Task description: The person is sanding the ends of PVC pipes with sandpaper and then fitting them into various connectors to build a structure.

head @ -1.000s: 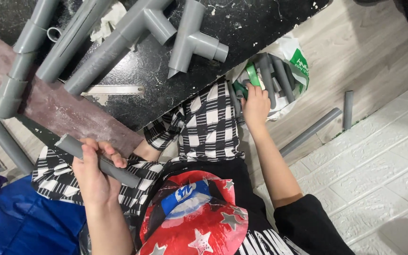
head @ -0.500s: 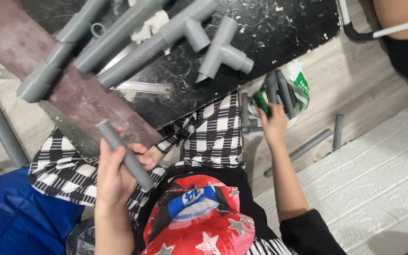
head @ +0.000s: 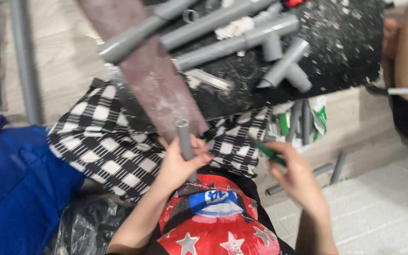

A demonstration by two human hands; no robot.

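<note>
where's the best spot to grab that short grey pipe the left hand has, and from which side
Grip the short grey pipe around its lower half, where the left hand wraps it now, coming from the side. It stands nearly upright with its open end up, so a mid-body side grip probably keeps that end free.

At frame centre we grip a short grey pipe (head: 184,141) upright in our left hand (head: 178,165), while our right hand (head: 296,177) holds a green tool (head: 270,153) below the black table (head: 345,56).

The right hand (head: 298,177) has left the bag of pipes — now carrying a green tool (head: 270,153) — while the left hand (head: 178,165) has turned its grey pipe (head: 184,139) upright.
</note>
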